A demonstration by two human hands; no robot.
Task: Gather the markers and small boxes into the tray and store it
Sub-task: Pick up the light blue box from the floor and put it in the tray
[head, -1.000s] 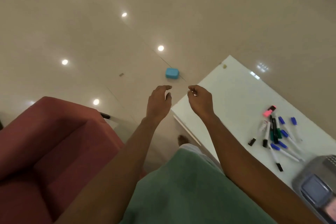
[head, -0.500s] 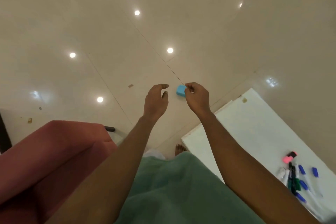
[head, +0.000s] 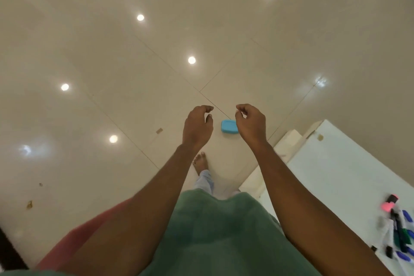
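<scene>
The person stands over a glossy tiled floor [head: 112,63] with both arms held out ahead. The left hand [head: 197,127] and the right hand [head: 251,123] hang in the air with fingers loosely curled, and neither grips anything. Between them in the view, down on the floor and well below both hands, lies a small blue box [head: 229,126], apart from everything else. The markers [head: 398,237] lie in a loose heap on the white table [head: 336,175] at the right edge, a pink-tipped one among blue and green caps. No tray shows in this view. The likely step is stooping for the box, which calls for a long reach down. The risks are judged ones: the polished tile looks slippery under a bare foot [head: 200,161], so a quick bend could unsettle the person's balance; the smooth, rounded box could skate away if fingers nudge it before closing on it; and the table corner sits near the right arm, where a careless swing might strike it. The markers, being round, could roll off the table if it is bumped. No brand, label or writing can be read anywhere.
</scene>
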